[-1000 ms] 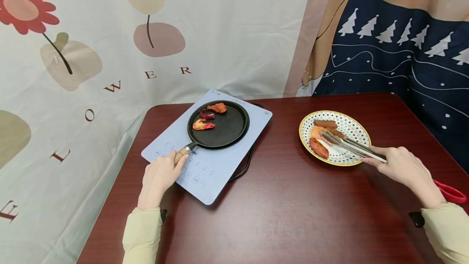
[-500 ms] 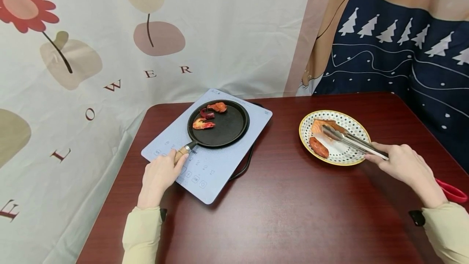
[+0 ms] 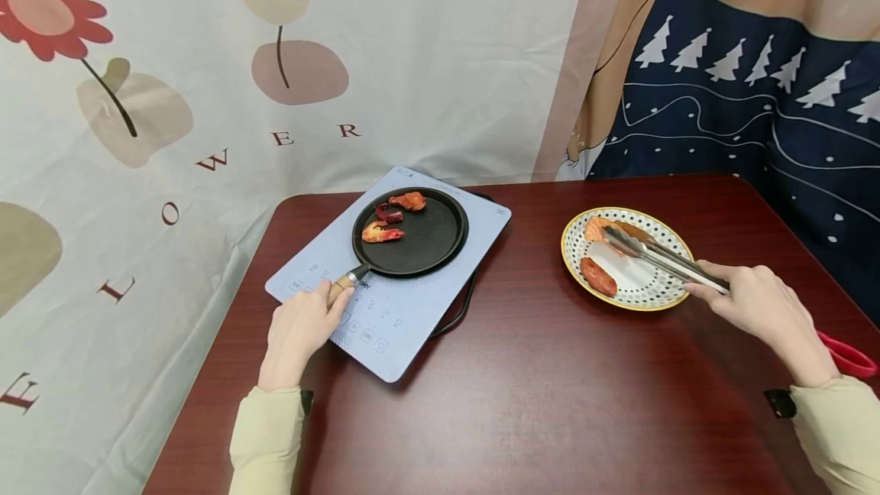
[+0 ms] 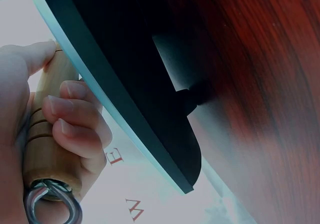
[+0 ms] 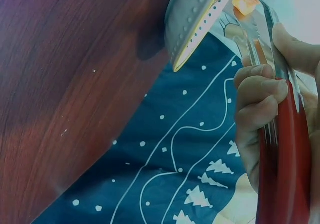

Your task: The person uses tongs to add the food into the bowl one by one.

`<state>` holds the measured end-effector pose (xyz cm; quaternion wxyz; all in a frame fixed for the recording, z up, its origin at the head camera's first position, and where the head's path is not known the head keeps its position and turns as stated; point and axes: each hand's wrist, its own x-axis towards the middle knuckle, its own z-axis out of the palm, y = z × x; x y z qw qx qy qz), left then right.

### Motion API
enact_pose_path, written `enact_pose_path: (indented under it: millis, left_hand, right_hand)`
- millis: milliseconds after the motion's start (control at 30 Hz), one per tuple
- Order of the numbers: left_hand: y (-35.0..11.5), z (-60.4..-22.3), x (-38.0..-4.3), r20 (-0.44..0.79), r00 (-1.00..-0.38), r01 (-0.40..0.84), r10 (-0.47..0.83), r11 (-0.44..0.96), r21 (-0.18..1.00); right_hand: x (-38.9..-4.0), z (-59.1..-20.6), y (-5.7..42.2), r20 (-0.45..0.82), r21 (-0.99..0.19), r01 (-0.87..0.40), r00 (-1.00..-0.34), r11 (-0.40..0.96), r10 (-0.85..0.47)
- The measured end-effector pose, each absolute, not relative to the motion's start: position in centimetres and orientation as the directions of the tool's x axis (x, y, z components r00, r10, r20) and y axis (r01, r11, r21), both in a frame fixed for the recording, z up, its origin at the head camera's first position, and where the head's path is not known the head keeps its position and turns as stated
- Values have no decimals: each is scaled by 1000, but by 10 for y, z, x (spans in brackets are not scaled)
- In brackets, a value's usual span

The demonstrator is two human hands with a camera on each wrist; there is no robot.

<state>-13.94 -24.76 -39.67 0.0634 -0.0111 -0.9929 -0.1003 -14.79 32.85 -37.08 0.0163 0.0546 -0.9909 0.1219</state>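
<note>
We grip the pan handle (image 3: 340, 289) with our left hand (image 3: 300, 333). Our right hand (image 3: 761, 310) holds tongs (image 3: 665, 260) over the plate (image 3: 649, 298).

right hand (image 5: 276, 90): grips red-handled tongs (image 5: 292, 149) | orange piece (image 5: 246, 2): at tongs' tips | plate (image 5: 187, 21): near

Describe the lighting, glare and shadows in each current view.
Head: fairly even light, with a pale sheen on the near middle of the table; left wrist: the hotplate's underside is nearly black, and a pale haze lies over part of the table; right wrist: bluish cast, a dark shadow near the plate, upper right washed out.
</note>
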Motion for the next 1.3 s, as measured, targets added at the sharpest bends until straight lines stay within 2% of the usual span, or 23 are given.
enact_pose_path:
  millis: [667,967,1300]
  left_hand:
    - [-248,-396,-139,116,-993,28,4,979,203]
    - [-248,-397,-139,114,-993,26,3,981,195]
    - [-248,-396,-140,109,-994,20,-2,980,200]
  right_hand:
    - [-159,-362,299,70,-260,-142,-989,955,-128]
    - [-174,-357,263,85,-252,-228,-973,941,-213]
    - [-191,-352,214,213,-260,-413,-906,873,-365]
